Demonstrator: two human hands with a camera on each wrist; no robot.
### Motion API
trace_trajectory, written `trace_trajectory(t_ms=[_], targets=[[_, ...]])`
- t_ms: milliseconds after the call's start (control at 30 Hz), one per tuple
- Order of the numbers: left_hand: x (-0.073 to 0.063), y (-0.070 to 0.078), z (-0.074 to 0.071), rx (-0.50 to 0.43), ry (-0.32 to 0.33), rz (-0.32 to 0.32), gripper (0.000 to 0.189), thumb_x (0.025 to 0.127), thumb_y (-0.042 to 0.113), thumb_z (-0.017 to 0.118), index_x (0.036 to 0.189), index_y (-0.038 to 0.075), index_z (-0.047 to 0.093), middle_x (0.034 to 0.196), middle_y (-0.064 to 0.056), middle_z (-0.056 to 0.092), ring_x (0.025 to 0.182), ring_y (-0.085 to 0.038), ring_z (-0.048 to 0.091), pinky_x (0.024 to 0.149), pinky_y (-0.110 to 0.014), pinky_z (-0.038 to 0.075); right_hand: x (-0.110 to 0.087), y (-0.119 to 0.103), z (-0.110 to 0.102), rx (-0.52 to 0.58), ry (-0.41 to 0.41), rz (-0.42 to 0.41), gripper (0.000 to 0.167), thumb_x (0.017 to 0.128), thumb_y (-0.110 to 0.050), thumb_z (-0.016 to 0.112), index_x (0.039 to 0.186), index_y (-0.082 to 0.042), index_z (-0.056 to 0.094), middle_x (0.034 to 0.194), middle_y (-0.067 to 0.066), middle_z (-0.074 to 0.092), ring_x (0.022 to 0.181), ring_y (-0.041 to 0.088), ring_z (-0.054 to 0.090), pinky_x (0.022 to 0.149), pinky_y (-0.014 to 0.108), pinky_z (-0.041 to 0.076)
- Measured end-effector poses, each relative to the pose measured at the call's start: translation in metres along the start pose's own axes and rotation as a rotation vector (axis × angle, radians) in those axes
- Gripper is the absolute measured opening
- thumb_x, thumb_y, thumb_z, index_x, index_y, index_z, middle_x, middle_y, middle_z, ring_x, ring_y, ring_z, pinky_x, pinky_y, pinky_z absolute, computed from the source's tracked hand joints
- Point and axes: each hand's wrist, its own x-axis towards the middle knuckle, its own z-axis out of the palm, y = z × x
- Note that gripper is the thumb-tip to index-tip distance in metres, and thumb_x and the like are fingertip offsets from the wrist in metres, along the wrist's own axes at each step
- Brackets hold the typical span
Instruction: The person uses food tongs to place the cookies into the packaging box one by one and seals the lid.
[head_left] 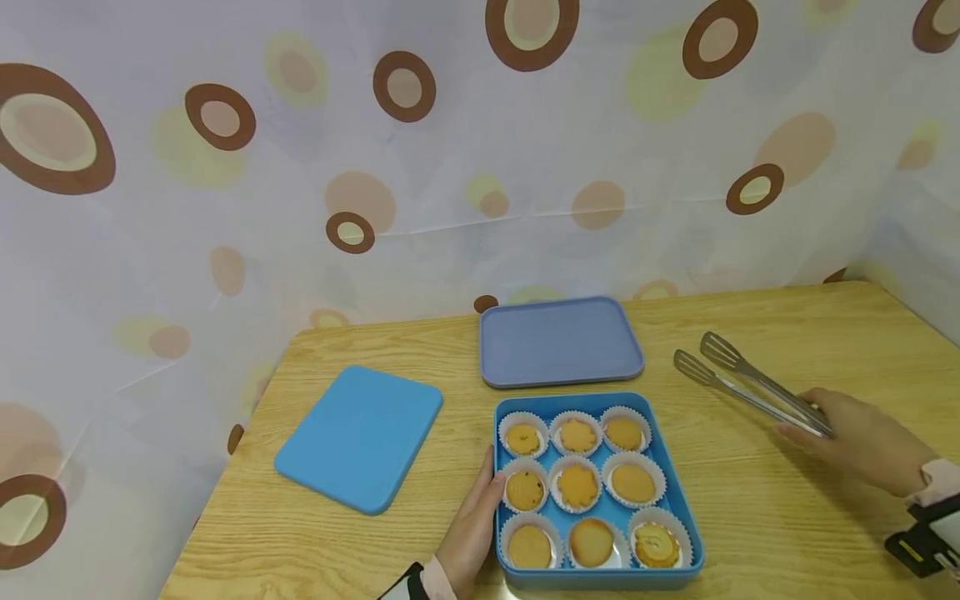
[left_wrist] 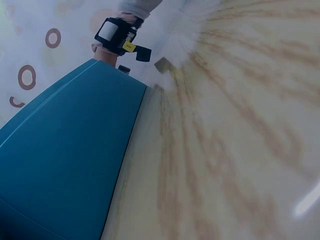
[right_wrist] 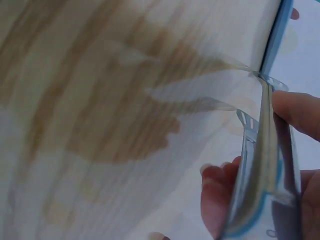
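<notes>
A blue square box (head_left: 600,578) holds cookies in white paper cups, set in rows; among them is a flower-shaped cookie (head_left: 578,486). Along the box's left wall lies my left hand (head_left: 467,533), its fingers straight against the side. The left wrist view shows the blue box wall (left_wrist: 75,150) close up. Off to the right, my right hand (head_left: 862,442) grips a pair of metal tongs (head_left: 757,387) by the handle end. The slotted tips of the tongs stand apart and point toward the back left. Thumb and fingers around the tongs (right_wrist: 245,145) show in the right wrist view.
A flat blue lid (head_left: 363,437) lies on the wooden table (head_left: 247,533) left of the box. Behind the box sits a grey-blue tray (head_left: 558,342) with nothing on it. A patterned cloth (head_left: 442,167) hangs behind the table.
</notes>
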Motion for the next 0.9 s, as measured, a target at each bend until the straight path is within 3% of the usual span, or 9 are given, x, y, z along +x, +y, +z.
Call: trace_trajectory(t_ms=[133, 500, 633, 767, 833, 900], targets=[[0.0, 0.0, -0.001, 0.004, -0.003, 0.011, 0.064, 0.107, 0.038, 0.026, 0.155, 0.006, -0.001, 0.162, -0.017, -0.001, 0.147, -0.038, -0.004, 0.115, -0.062, 0.001, 0.004, 0.002, 0.003, -0.01, 0.004, -0.011, 0.069, 0.095, -0.041, 0.06, 0.113, 0.024, 0.048, 0.077, 0.008, 0.057, 0.061, 0.015, 0.047, 0.05, 0.027, 0.036], [0.001, 0.001, -0.005, -0.006, -0.002, 0.004, 0.065, 0.107, 0.039, 0.026, 0.156, 0.006, -0.001, 0.162, -0.018, -0.001, 0.147, -0.039, -0.004, 0.115, -0.062, 0.0, 0.012, 0.002, 0.005, -0.088, 0.007, -0.02, 0.053, 0.093, -0.04, 0.064, 0.093, 0.012, 0.056, 0.065, 0.001, 0.044, 0.053, 0.013, 0.039, 0.046, 0.025, 0.03], [-0.002, 0.004, -0.008, 0.004, 0.009, -0.001, 0.068, 0.106, 0.043, 0.029, 0.156, 0.007, 0.0, 0.162, -0.017, -0.001, 0.147, -0.039, -0.004, 0.115, -0.063, 0.0, 0.018, -0.001, -0.002, -0.123, -0.058, -0.036, 0.065, 0.093, -0.046, 0.061, 0.1, 0.018, 0.055, 0.068, 0.003, 0.048, 0.052, 0.013, 0.044, 0.046, 0.026, 0.034], [-0.009, 0.007, -0.018, 0.064, 0.026, 0.04, 0.071, 0.105, 0.046, 0.028, 0.155, 0.003, 0.0, 0.161, -0.019, -0.003, 0.147, -0.04, -0.005, 0.115, -0.062, 0.001, 0.033, -0.012, -0.019, -0.233, -0.117, -0.05, 0.087, 0.091, -0.058, 0.057, 0.114, 0.026, 0.05, 0.088, 0.029, 0.063, 0.071, 0.037, 0.063, 0.061, 0.045, 0.052], [-0.016, 0.01, -0.027, 0.112, 0.054, 0.068, 0.073, 0.105, 0.047, 0.027, 0.155, 0.001, 0.0, 0.161, -0.02, -0.003, 0.147, -0.04, -0.005, 0.116, -0.061, 0.001, 0.044, -0.023, -0.032, -0.281, -0.117, -0.064, 0.09, 0.091, -0.06, 0.054, 0.119, 0.026, 0.049, 0.104, 0.041, 0.059, 0.086, 0.049, 0.063, 0.069, 0.055, 0.052], [-0.023, 0.014, -0.04, 0.152, 0.104, 0.088, 0.075, 0.104, 0.05, 0.027, 0.155, 0.002, -0.001, 0.161, -0.019, -0.004, 0.147, -0.039, -0.006, 0.115, -0.06, 0.0, 0.056, -0.039, -0.046, -0.286, -0.102, -0.088, 0.086, 0.093, -0.059, 0.052, 0.122, 0.022, 0.05, 0.116, 0.044, 0.054, 0.097, 0.054, 0.059, 0.074, 0.06, 0.05]])
